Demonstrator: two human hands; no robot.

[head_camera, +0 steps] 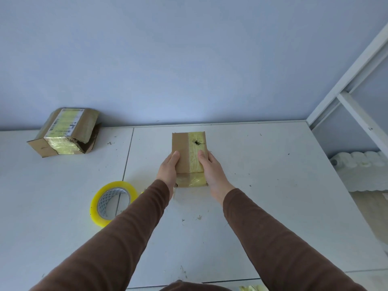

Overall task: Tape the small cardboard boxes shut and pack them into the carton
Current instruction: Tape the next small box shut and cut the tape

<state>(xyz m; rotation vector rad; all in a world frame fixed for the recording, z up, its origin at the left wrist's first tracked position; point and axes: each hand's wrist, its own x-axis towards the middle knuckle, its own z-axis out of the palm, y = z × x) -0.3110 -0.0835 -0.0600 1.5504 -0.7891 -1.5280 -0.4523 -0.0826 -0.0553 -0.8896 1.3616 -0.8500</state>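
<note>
Lying just left of the left forearm, a yellow tape roll (113,203) is seen; a taped box with a shipping label (66,132) sits well apart, far left. Between both, the small cardboard box (189,156) is gripped by the left hand (169,168) and right hand (211,169), thumbs on top, on the white table (273,185).

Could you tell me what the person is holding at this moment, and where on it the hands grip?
A small cardboard box, held by its two sides: the left hand on its left edge, the right hand on its taped right edge.
</note>
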